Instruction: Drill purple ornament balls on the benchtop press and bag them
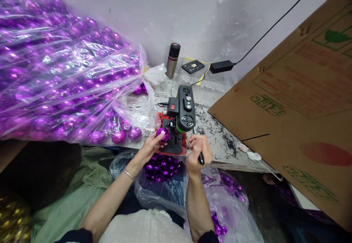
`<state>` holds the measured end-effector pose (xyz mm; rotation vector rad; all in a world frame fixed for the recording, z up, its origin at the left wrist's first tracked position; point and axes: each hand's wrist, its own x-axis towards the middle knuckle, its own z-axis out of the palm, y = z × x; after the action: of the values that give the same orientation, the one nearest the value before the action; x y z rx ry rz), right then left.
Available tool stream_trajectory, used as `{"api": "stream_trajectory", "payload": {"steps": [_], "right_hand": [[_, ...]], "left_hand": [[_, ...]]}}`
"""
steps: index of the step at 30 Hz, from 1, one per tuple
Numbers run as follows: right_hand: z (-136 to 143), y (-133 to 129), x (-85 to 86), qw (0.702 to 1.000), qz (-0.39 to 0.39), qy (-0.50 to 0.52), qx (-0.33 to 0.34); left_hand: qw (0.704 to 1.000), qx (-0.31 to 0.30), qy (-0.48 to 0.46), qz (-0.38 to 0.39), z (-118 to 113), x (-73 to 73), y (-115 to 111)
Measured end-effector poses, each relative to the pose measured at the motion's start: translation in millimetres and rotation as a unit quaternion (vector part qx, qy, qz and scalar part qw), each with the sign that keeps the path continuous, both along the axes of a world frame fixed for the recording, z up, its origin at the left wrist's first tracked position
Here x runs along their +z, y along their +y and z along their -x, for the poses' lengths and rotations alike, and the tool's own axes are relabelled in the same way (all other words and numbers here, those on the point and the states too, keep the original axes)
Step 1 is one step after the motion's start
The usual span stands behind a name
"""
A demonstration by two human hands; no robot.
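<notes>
My left hand (151, 144) pinches a shiny purple faceted ball (164, 134) at the left side of a small black machine (186, 107). The ball is over the machine's flat base plate (174, 144), close under its head. My right hand (199, 153) is wrapped round a lever (201, 158) with a black grip, whose metal rod shows beside the machine's right side. A red mat (183, 145) lies beneath the machine. Below the table edge, an open clear bag (143, 195) in front of me holds more purple balls (162, 167).
A large clear bag of purple balls (68, 78) fills the table's left. Behind the machine stand a flask (173, 60), a phone-like black object (193, 66) and a power adapter (221, 66). A cardboard box (288, 111) leans at the right. Black scraps (228, 140) litter the tabletop.
</notes>
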<state>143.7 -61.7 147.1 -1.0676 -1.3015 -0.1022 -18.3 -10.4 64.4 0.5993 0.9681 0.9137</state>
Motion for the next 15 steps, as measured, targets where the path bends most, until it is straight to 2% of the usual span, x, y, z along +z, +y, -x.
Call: {"api": "stream_trajectory", "payload": {"steps": [3,6,8,10,12,15], "right_hand": [[-1,0,0.4,1.0,-0.004,-0.014,-0.002],[-1,0,1.3,1.0,-0.006,-0.019,0.004],[-2,0,1.0,1.0,-0.007,-0.02,0.009],[-2,-1,-0.2,1.0,-0.005,-0.021,0.011],[-2,-2,-1.6,1.0,-0.002,-0.021,0.01],[-2,-3,-2.4,1.0,0.005,-0.02,0.011]], "left_hand": [[0.977,0.021,0.165,-0.137,-10,-12.1,5],[0.909,-0.002,0.332,-0.254,-14,-22.4,8],[0.86,-0.027,0.403,-0.312,-15,-26.7,8],[0.823,-0.047,0.44,-0.354,-17,-28.7,8],[0.803,-0.059,0.453,-0.384,-20,-29.4,8],[0.804,-0.057,0.433,-0.402,-27,-31.1,9]]}}
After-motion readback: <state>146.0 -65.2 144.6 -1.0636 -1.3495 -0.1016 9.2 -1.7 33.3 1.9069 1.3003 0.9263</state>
